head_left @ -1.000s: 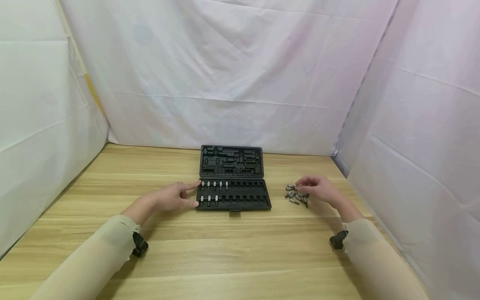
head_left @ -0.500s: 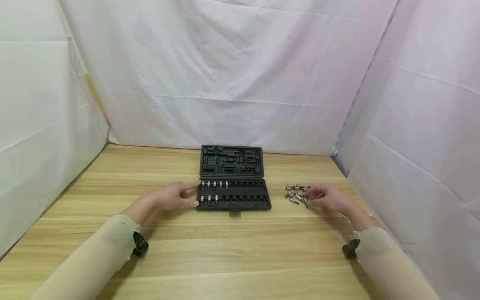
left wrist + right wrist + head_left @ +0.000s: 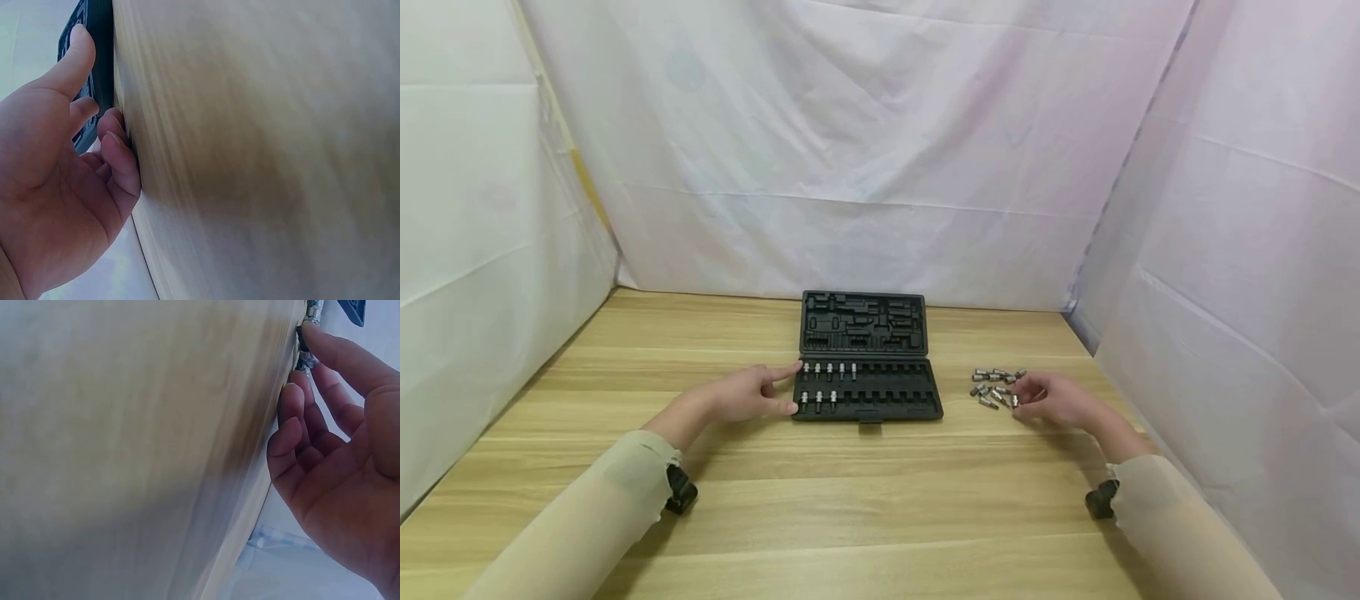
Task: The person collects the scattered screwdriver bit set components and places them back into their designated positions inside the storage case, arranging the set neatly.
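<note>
An open black socket case lies on the table in the head view, with several silver bit sockets standing in its two rows at the left. My left hand touches the case's left edge with an extended index finger and thumb; the left wrist view shows the thumb lying against the case. To the right, a loose pile of bit sockets is spread on the wood. My right hand pinches a bit socket at the pile's right side, its fingertips partly covering it in the right wrist view.
The case lid, with moulded recesses, leans back behind the base. A latch sticks out at the front. White cloth walls enclose the wooden table at the back and both sides.
My right hand has drawn back to the right over the pile and come lower, and the bit socket at its fingertips has turned. My left hand and the case have stayed put.
</note>
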`<state>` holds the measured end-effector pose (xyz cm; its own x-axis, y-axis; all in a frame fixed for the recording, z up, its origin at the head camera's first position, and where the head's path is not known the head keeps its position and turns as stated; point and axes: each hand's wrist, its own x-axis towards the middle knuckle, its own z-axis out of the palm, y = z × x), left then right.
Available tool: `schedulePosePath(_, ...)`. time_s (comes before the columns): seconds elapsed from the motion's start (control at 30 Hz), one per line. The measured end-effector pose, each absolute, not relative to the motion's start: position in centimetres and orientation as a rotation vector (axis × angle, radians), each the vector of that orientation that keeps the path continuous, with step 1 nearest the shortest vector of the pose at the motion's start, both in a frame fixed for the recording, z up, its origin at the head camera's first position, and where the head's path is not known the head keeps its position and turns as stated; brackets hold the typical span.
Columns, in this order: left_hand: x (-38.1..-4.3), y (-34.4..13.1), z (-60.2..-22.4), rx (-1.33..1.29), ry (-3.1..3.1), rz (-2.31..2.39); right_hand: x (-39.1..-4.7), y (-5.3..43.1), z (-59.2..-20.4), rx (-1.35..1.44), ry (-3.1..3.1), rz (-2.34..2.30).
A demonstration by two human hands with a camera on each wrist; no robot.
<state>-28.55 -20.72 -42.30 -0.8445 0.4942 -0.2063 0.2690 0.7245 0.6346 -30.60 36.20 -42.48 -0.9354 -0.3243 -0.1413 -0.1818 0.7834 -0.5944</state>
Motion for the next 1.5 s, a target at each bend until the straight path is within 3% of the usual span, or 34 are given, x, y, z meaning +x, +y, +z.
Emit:
schedulePosePath(0.5, -28.3, -20.6, -41.9, 0.611, 2.549, 0.878, -29.9, 35.5, -41.5, -0.403, 2.62, -1.136)
schedulePosePath(1.5, -28.5, -20.8, -42.0, 0.57, 2.536, 0.904, -31.8, 23.6, -39.4, -0.521, 2.32, -1.508)
